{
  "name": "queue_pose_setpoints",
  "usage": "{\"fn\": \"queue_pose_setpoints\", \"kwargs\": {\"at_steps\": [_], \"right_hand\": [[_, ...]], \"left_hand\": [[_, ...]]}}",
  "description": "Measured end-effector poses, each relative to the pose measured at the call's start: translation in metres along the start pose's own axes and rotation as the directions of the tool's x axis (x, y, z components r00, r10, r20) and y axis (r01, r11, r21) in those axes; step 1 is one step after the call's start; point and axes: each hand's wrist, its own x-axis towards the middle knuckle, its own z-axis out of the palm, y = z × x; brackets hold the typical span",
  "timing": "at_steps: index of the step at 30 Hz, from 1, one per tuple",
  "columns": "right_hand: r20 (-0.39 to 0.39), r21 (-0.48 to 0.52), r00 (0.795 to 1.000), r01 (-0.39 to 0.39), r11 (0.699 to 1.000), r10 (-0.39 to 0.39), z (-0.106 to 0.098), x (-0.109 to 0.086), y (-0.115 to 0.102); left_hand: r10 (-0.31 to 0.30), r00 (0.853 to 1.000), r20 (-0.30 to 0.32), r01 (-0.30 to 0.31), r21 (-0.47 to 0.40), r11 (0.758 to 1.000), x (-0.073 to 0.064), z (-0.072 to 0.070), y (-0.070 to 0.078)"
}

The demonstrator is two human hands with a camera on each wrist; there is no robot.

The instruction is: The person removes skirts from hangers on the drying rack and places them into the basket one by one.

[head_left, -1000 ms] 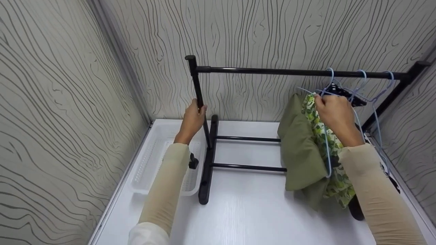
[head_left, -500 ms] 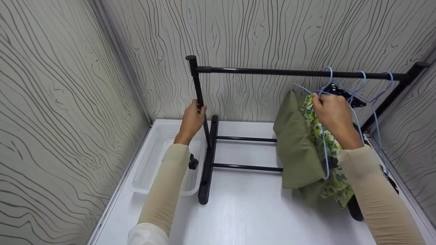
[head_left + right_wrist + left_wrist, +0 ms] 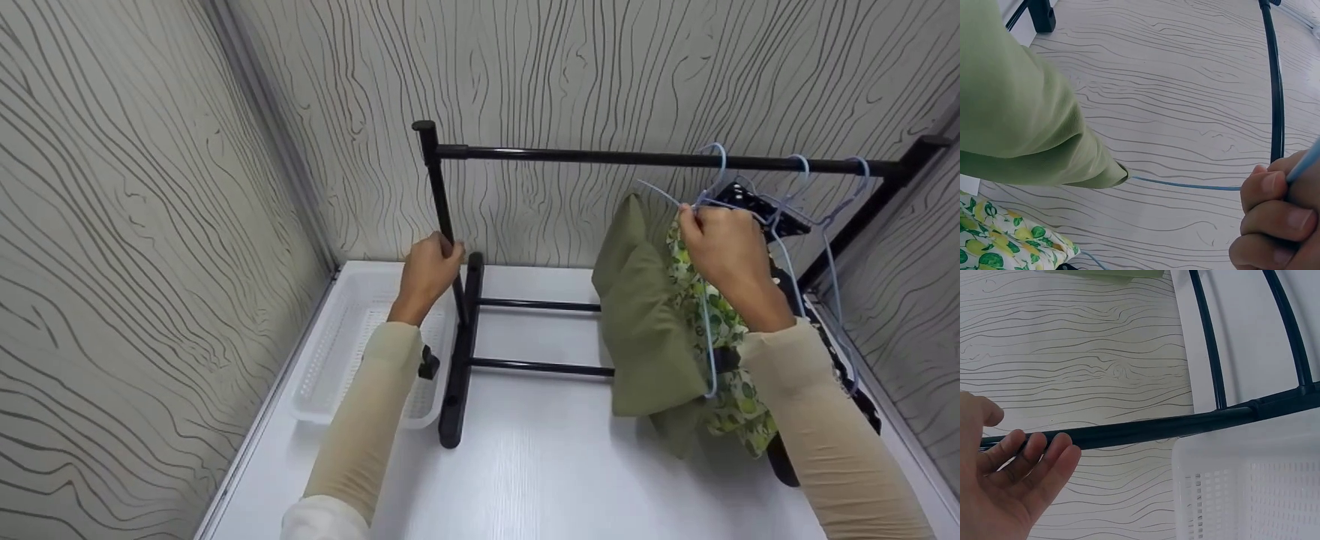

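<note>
Olive garment (image 3: pixel 649 315) sits further left under the rail (image 3: pixel 562 156) now, right hand (image 3: pixel 729 244) clamped on its blue hanger (image 3: pixel 1190 185). Looks light, floppy; I'd hold the hanger's neck. Left hand (image 3: pixel 427 268) loosely touches the post (image 3: pixel 1129 434).

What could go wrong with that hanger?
The green cloth might slip off: the blue hanger in the right hand is thin wire. The hanger might also snag the patterned cloth close behind it. And if its hook isn't resting on the rail, which I can't tell, it could drop when released.
</note>
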Motion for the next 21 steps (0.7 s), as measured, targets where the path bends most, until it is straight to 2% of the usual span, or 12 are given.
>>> {"fn": "queue_pose_setpoints", "kwargs": {"at_steps": [8, 13, 21], "right_hand": [[-0.019, 0.02, 0.999, 0.04, 0.999, -0.04, 0.0, -0.002, -0.01], [-0.024, 0.034, 0.999, 0.041, 0.999, -0.04, 0.0, -0.003, -0.017], [-0.054, 0.051, 0.996, 0.071, 0.996, -0.069, 0.001, -0.004, -0.027]], "left_hand": [[-0.002, 0.999, 0.039, 0.002, -0.009, 1.0, -0.009, 0.016, 0.003], [-0.011, 0.998, 0.065, 0.012, -0.012, 1.0, -0.018, 0.032, 0.003], [-0.035, 0.992, 0.125, 0.044, -0.074, 0.996, -0.033, 0.059, 0.005]]}}
